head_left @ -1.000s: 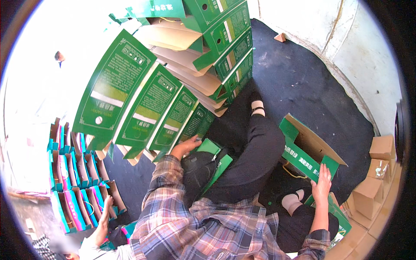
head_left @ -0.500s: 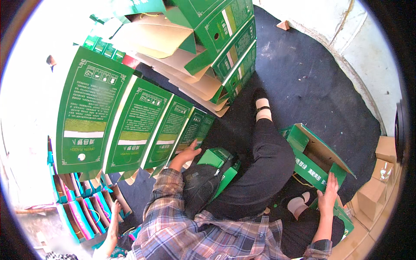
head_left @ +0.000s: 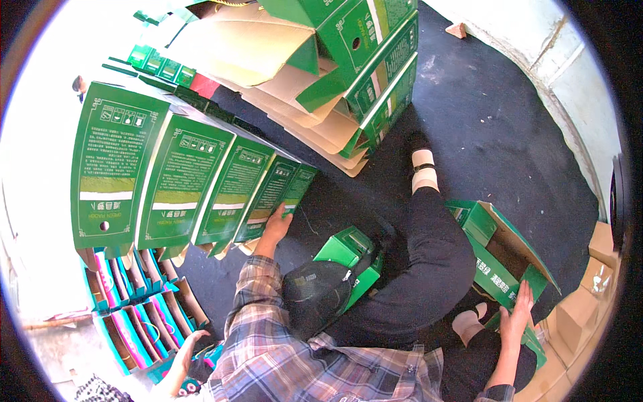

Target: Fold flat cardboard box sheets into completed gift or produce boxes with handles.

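My left hand [head_left: 273, 228] rests its stretched fingers against the nearest end of a row of green printed cartons [head_left: 182, 184], and the thumb is apart. At my right, an opened green cardboard box [head_left: 492, 275] lies tilted beside my knee, its flap raised. My right hand [head_left: 516, 315] grips the near end flap of that box, fingers on the flap and thumb to the side. Between my left arm and my leg sit a black mesh bag [head_left: 315, 291] and a small green box piece [head_left: 347, 248].
Ahead stands a stack of open green cartons [head_left: 382, 84] with brown flaps. Blue and pink boxes [head_left: 144, 328] stand at lower left, near another person's hand [head_left: 184, 358]. Brown cardboard boxes [head_left: 577, 311] line the right side. A dark mat [head_left: 495, 127] covers the floor.
The row of green cartons has shifted left along with my left hand. My right hand stays on the green box's flap. The view has turned slightly. The other person's hand has lowered.
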{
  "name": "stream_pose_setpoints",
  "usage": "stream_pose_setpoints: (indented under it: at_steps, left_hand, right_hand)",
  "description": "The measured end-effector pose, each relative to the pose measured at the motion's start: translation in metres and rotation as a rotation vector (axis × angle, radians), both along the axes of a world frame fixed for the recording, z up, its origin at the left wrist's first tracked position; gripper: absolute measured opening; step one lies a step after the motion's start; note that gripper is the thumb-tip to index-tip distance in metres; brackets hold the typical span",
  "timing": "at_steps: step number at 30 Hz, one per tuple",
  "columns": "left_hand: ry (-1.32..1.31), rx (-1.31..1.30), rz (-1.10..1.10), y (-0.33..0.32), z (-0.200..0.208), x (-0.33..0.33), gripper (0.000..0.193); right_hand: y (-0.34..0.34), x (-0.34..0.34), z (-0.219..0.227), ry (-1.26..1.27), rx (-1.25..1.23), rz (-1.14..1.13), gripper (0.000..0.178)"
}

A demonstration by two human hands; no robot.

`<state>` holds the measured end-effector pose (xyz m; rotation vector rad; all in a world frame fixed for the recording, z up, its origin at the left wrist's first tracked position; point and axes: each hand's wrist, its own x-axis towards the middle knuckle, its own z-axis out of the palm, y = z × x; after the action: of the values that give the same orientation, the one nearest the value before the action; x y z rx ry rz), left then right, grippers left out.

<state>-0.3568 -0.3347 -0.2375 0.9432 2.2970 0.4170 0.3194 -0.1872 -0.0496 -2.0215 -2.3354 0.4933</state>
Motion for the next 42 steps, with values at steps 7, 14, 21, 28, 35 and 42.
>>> stream_pose_setpoints:
  at_steps: [7,14,21,28,35,42]
  left_hand:
    - [0.330,0.019,0.091,0.001,-0.011,-0.031,0.059]
    - [0.358,0.031,0.202,0.015,-0.020,-0.057,0.064]
    - [0.322,0.005,0.287,0.027,-0.013,-0.051,0.065]
    - [0.211,-0.120,0.258,0.050,0.006,-0.024,0.083]
    - [-0.266,-0.170,-0.500,0.137,0.056,0.069,0.071]
    - [-0.157,0.231,-0.695,0.275,0.039,0.211,0.081]
  right_hand:
    - [-0.001,0.019,-0.035,0.015,-0.047,-0.049,0.090]
    - [-0.005,0.032,-0.063,-0.013,-0.015,-0.069,0.092]
    - [-0.008,0.034,-0.063,-0.022,-0.024,-0.094,0.093]
    - [-0.008,0.042,-0.067,-0.036,0.011,-0.027,0.089]
    - [0.004,0.028,-0.051,-0.057,-0.023,-0.027,0.087]
    - [-0.001,0.050,-0.069,-0.076,-0.016,0.066,0.091]
